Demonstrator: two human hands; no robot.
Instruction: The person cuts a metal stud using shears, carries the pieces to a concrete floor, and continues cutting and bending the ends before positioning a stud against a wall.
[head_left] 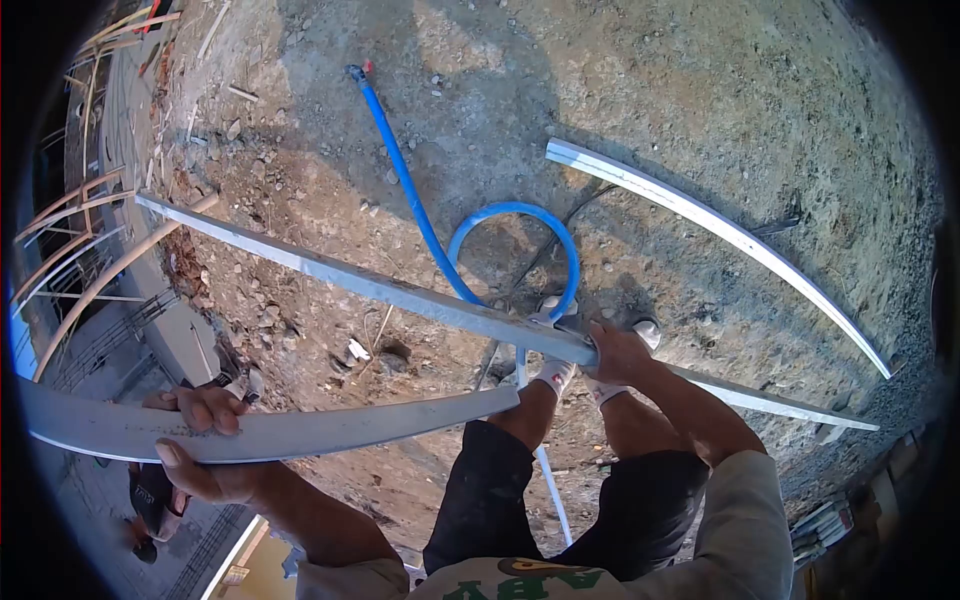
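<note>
At eight o'clock, the left hand (222, 482) clasps a wide bar (330, 434), fingers closed; at four, the right hand (622, 354) curls round a long bar (400, 292). Steering both probably demands balance.

Wide bar (350, 432) grey, matt, faintly scuffed; metal or plastic, cannot tell. Long bar (400, 291) similar, dull, its face lightly mottled. Pale bar (690, 208) smoother-looking, bright sheen. Hose (398, 165): smooth blue plastic, slight gloss. Ground (480, 125) rough, gritty, stony. Shorts (488, 490) dark matt cloth; shirt (745, 510) soft cloth. Pole (112, 267) looks wooden.
</note>
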